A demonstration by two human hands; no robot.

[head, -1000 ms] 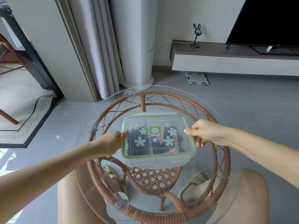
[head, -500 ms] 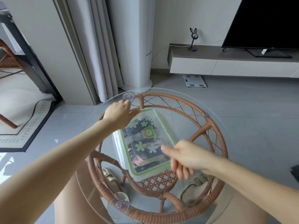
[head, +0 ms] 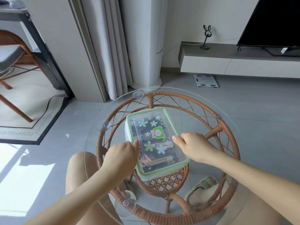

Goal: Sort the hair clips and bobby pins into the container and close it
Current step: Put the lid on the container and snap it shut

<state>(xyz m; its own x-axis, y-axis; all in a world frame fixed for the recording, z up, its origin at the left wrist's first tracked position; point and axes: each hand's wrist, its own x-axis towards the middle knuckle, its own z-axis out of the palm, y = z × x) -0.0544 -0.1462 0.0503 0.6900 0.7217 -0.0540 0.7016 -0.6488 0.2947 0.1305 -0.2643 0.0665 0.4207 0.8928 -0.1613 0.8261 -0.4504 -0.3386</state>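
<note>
The container (head: 162, 169) sits dead centre of the frame, angled across the glass bench (head: 235, 159), with its green-rimmed lid (head: 152, 142) on top. Your left hand (head: 121, 155) clamps the left long side, fingers curled and thumb pressed on the lid's edge. Your right hand (head: 194, 146) does the same on the right side, thumb on the rim. So both grips are closed on the box.

Through the clear plastic, the bobby pins (head: 134, 132) show toward the upper end and the hair clips (head: 155, 161) toward the lower. It looks light and rigid, but it is smooth plastic on smooth glass, so expect it to skate if you push sideways. Press straight down and take hold at the rim and side flaps, not the flexing middle of the lid. The flap at the lower end seems to stick out (probably not snapped yet). I cannot tell whether the side flaps are latched.

Around you there are suction cups (head: 138, 95) on the glass, the rattan frame (head: 227, 127) beneath and a sandal (head: 201, 185) seen through it. Nothing blocks your hands.
</note>
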